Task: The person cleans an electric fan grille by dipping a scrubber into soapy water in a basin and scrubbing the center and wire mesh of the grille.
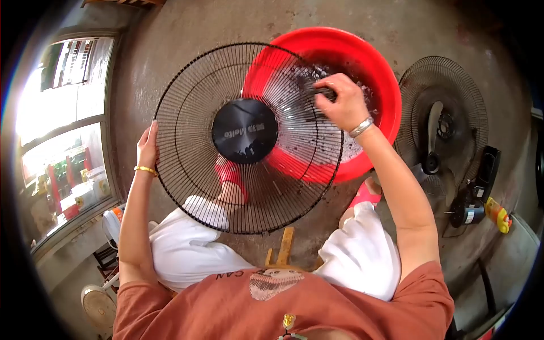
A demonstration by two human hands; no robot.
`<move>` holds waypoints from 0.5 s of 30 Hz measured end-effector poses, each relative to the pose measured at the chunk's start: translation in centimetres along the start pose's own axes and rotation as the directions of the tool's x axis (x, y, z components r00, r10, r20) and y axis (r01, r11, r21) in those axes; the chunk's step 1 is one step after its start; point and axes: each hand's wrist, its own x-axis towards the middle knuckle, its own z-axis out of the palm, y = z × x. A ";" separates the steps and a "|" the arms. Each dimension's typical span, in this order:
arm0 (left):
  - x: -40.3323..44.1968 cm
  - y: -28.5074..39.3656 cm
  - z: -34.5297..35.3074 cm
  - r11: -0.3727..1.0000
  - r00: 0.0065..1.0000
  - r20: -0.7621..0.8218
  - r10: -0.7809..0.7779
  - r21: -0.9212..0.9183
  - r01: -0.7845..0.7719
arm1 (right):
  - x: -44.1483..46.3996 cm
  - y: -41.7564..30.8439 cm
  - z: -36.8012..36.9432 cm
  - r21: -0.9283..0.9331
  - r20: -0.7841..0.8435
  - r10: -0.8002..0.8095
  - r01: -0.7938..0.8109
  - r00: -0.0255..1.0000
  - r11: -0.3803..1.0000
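Note:
A round black wire fan grille (pixel 192 141) with a dark centre disc is held up over my knees and partly over a red basin (pixel 387 107). Dark, sudsy water shows in the basin. My left hand (pixel 148 146) grips the grille's left rim, a yellow bangle on the wrist. Above the basin, at the grille's upper right, my right hand (pixel 343 102) has its fingers curled round a small dark item, blurred and too unclear to name. That wrist wears a silver bangle.
On the floor at the right lie another fan grille (pixel 479 107), fan blades (pixel 435 127), a black fan part (pixel 469 209) and a yellow bottle (pixel 498 215). A white fan (pixel 98 306) stands at the lower left, below a window (pixel 68 130).

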 end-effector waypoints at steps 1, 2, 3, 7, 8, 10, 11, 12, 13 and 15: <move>-1.1 1.2 0.6 0.999 0.998 -0.034 -0.044 0.014 0.044 | 0.1 -2.9 0.2 0.080 0.097 0.021 -0.029 0.995 0.996; -0.9 1.4 0.8 0.999 0.999 -0.030 -0.037 0.009 0.037 | -0.2 -4.9 0.8 0.162 0.192 0.031 -0.063 0.981 0.985; -0.8 1.5 0.8 0.999 0.999 -0.027 -0.035 0.007 0.035 | -0.8 -6.1 1.9 0.198 0.224 -0.039 -0.007 0.974 0.980; -1.1 0.9 0.5 0.999 0.999 -0.028 -0.046 0.005 0.046 | -2.1 -7.0 3.8 0.040 0.268 -0.074 0.065 0.961 0.997; -1.1 0.8 0.5 0.999 0.999 -0.022 -0.050 -0.002 0.050 | -1.5 -6.4 3.6 -0.038 0.255 -0.100 0.113 0.962 0.993; -0.9 0.6 0.6 1.000 0.999 -0.043 -0.006 -0.029 0.005 | -0.4 -4.2 2.7 -0.324 0.270 -0.033 0.123 0.962 0.938; -0.9 0.7 0.7 0.999 0.999 -0.052 0.014 -0.041 -0.016 | -0.1 -3.6 1.5 -0.290 0.253 0.000 0.075 0.968 0.954; -0.9 0.9 0.8 0.998 0.997 -0.061 0.037 -0.051 -0.040 | 0.7 -4.1 0.3 -0.254 0.235 0.035 0.027 0.971 0.967; -1.1 1.2 1.1 0.993 0.993 -0.097 0.060 -0.094 -0.070 | 1.3 -5.1 -0.3 -0.173 0.239 0.063 -0.021 0.969 0.985; -1.5 1.7 0.6 0.999 0.997 -0.074 0.014 -0.044 -0.018 | 0.7 -6.6 0.9 -0.041 0.293 -0.036 0.050 0.956 0.998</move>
